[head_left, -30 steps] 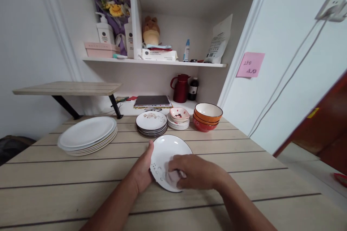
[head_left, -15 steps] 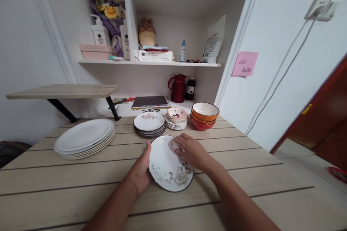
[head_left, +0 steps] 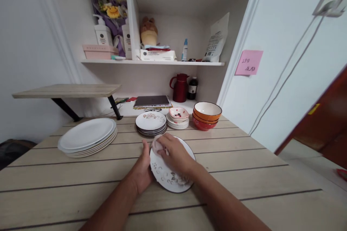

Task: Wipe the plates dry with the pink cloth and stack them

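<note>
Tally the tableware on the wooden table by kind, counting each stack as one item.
Plate stacks: 3 (large white, floral, small white under a pink dish)
Bowl stack: 1
Single floral plate, under the right hand and cloth: 1
Total: 5

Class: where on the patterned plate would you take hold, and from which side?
Probably take the patterned plate by its bare near-right rim, coming from the right. It is shallow and lies low on the table, so only the rim gives purchase; the left hand clasps the left rim and the right hand presses a cloth on its far part.
</note>
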The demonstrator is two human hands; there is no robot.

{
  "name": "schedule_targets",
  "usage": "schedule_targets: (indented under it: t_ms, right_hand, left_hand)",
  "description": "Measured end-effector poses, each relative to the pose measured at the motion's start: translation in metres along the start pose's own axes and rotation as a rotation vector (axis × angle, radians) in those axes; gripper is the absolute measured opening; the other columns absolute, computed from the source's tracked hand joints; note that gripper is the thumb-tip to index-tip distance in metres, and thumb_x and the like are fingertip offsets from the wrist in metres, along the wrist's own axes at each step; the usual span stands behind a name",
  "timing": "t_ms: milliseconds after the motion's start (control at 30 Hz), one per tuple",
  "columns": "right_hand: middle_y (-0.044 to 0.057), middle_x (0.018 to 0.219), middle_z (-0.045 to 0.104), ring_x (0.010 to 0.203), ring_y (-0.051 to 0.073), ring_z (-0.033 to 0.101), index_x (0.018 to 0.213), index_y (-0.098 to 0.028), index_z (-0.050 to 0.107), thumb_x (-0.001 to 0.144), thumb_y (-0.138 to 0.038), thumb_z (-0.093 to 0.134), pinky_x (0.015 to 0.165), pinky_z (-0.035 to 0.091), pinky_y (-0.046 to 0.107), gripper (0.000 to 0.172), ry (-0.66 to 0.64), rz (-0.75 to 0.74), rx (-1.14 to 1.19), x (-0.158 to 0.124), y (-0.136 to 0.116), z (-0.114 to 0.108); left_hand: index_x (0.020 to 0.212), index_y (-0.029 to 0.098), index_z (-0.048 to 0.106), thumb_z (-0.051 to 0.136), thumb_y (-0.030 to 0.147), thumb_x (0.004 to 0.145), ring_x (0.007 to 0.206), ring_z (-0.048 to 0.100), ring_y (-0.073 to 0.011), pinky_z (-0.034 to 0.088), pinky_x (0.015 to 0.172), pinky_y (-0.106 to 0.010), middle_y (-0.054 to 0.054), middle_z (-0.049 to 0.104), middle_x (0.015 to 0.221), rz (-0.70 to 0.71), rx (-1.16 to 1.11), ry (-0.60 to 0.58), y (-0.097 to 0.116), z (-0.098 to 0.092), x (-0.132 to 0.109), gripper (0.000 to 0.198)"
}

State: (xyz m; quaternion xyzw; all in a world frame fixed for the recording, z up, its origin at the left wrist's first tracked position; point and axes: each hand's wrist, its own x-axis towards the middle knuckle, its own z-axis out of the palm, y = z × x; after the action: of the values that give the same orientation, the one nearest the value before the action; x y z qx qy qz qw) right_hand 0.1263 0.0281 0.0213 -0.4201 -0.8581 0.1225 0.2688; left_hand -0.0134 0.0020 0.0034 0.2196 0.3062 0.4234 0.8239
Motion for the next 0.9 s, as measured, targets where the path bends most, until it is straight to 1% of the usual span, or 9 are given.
schedule_targets:
  t_ms: [133, 300, 433, 500, 533, 633, 733, 833, 900]
  right_hand:
    - [0.008, 0.11, 0.058, 0.103, 0.023, 0.052, 0.103, -0.022, 0.058, 0.081, -0.012, 0.051, 0.084, 0.037, 0.033, 0.025, 0.033, 0.178, -0.145, 0.003, 0.029, -0.014]
    - [0.006, 0.1, 0.061, 0.08, 0.018, 0.056, 0.098, -0.021, 0.062, 0.072, -0.015, 0.059, 0.069, 0.036, 0.028, 0.027, -0.12, 0.206, -0.155, -0.027, 0.051, -0.047]
    - [0.001, 0.092, 0.063, 0.079, 0.018, 0.057, 0.092, -0.024, 0.065, 0.067, -0.022, 0.069, 0.065, 0.034, 0.026, 0.026, -0.434, 0.046, -0.078, -0.042, 0.03, -0.061]
    - [0.0, 0.096, 0.064, 0.081, 0.018, 0.057, 0.096, -0.026, 0.064, 0.068, -0.025, 0.071, 0.066, 0.036, 0.026, 0.029, -0.554, -0.07, 0.022, -0.042, 0.011, -0.054]
    - [0.0, 0.098, 0.063, 0.082, 0.017, 0.057, 0.098, -0.026, 0.064, 0.069, -0.025, 0.072, 0.067, 0.037, 0.025, 0.03, -0.561, -0.12, 0.078, -0.04, 0.002, -0.048]
    - [0.001, 0.103, 0.061, 0.089, 0.018, 0.056, 0.102, -0.025, 0.061, 0.074, -0.023, 0.067, 0.075, 0.039, 0.026, 0.028, -0.387, -0.174, 0.181, -0.031, -0.015, -0.022]
    - [0.004, 0.107, 0.06, 0.096, 0.02, 0.054, 0.103, -0.024, 0.059, 0.078, -0.02, 0.061, 0.082, 0.04, 0.03, 0.025, -0.138, -0.108, 0.118, -0.019, -0.01, -0.006]
    - [0.007, 0.109, 0.059, 0.1, 0.021, 0.053, 0.104, -0.022, 0.059, 0.079, -0.015, 0.057, 0.086, 0.038, 0.032, 0.026, -0.01, 0.02, -0.027, -0.014, 0.013, -0.014]
    - [0.008, 0.11, 0.059, 0.098, 0.021, 0.054, 0.107, -0.021, 0.059, 0.08, -0.016, 0.056, 0.084, 0.038, 0.031, 0.028, -0.019, 0.14, -0.099, -0.017, 0.029, -0.028]
  left_hand:
    - [0.135, 0.016, 0.051, 0.041, 0.068, 0.085, 0.118, 0.059, -0.0275, 0.039, 0.103, -0.038, -0.012, 0.068, 0.12, 0.008, 0.08, 0.022, 0.0, 0.003, -0.004, 0.073]
    - [0.134, 0.013, 0.052, 0.046, 0.058, 0.089, 0.115, 0.061, -0.0281, 0.039, 0.103, -0.039, -0.014, 0.068, 0.119, 0.02, 0.113, 0.039, -0.001, 0.005, -0.007, 0.064]
    - [0.135, 0.012, 0.052, 0.045, 0.056, 0.09, 0.112, 0.063, -0.0282, 0.04, 0.102, -0.039, -0.014, 0.069, 0.117, 0.017, 0.095, 0.054, -0.001, 0.003, -0.005, 0.063]
    - [0.134, 0.011, 0.052, 0.044, 0.058, 0.09, 0.112, 0.063, -0.0284, 0.041, 0.102, -0.039, -0.015, 0.07, 0.116, 0.004, 0.068, 0.039, 0.0, 0.002, -0.004, 0.065]
    - [0.134, 0.011, 0.052, 0.043, 0.059, 0.089, 0.111, 0.063, -0.0286, 0.041, 0.101, -0.039, -0.015, 0.069, 0.116, -0.004, 0.052, 0.026, 0.001, 0.001, -0.003, 0.066]
    - [0.132, 0.01, 0.054, 0.041, 0.066, 0.086, 0.111, 0.063, -0.0303, 0.042, 0.101, -0.04, -0.016, 0.069, 0.116, -0.022, 0.024, 0.006, 0.002, 0.0, -0.002, 0.074]
    - [0.132, 0.011, 0.054, 0.036, 0.07, 0.085, 0.111, 0.063, -0.0309, 0.041, 0.101, -0.042, -0.016, 0.07, 0.115, -0.013, 0.031, 0.033, 0.002, -0.002, -0.001, 0.078]
    - [0.133, 0.014, 0.053, 0.038, 0.069, 0.085, 0.114, 0.061, -0.0297, 0.04, 0.102, -0.042, -0.014, 0.07, 0.115, 0.011, 0.056, 0.061, 0.001, -0.002, -0.001, 0.075]
    - [0.134, 0.015, 0.052, 0.041, 0.067, 0.086, 0.116, 0.06, -0.0289, 0.039, 0.104, -0.041, -0.013, 0.069, 0.118, 0.011, 0.067, 0.058, 0.001, -0.002, -0.001, 0.072]
